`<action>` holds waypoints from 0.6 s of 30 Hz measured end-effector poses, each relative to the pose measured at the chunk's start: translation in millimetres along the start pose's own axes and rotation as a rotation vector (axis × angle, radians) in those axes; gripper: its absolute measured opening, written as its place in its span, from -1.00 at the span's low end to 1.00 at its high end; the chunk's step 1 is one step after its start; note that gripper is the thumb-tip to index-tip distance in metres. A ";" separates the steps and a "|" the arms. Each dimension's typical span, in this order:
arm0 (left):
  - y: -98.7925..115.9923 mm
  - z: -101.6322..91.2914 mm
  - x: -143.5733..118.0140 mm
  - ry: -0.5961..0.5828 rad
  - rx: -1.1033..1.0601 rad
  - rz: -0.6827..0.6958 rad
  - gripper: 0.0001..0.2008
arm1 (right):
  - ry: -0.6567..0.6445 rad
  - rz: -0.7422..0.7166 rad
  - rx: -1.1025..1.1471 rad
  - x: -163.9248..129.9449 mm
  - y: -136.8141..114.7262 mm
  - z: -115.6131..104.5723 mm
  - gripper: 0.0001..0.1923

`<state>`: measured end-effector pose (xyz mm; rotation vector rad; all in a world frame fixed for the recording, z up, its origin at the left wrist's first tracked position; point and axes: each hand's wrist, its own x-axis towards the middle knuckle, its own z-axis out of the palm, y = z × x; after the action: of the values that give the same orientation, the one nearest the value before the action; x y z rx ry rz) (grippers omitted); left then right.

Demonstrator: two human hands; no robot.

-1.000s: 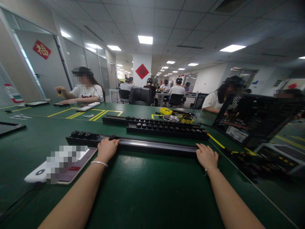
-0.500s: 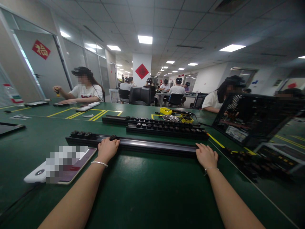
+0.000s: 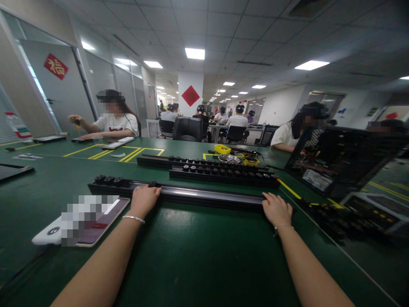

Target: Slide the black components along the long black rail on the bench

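A long black channel strip (image 3: 211, 197), with a shiny inside, lies across the green table in front of me. My left hand (image 3: 145, 199) is closed on it left of the middle, fingertips at a small black piece (image 3: 154, 184) that sits in the channel. Whether the fingers also pinch that piece I cannot tell. At the strip's right end, my right hand (image 3: 277, 208) has its fingers curled over the edge. Several black pieces (image 3: 109, 180) stand in the strip's left end. Behind lies a second black strip (image 3: 223, 172) filled with a row of similar pieces.
A phone (image 3: 102, 228) and a white device (image 3: 47, 232) with a cable lie left of my forearm. Farther back are another black strip (image 3: 153, 160) and a yellow bin (image 3: 223, 149). An open computer case (image 3: 338, 157) stands at right. Co-workers sit across the table.
My hands and the strip have hardly moved. At the far left, a co-worker's raised hand has shifted slightly.
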<state>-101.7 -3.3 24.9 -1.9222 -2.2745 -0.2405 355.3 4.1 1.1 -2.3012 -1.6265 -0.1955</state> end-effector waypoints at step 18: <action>0.1 -1.4 1.0 -0.039 -0.035 0.015 -0.49 | -0.025 0.000 0.003 1.4 0.8 -1.2 -0.44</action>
<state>-101.8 -2.7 26.5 -1.9778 -2.2945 -0.2447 356.6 4.7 2.5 -2.3109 -1.6377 -0.1644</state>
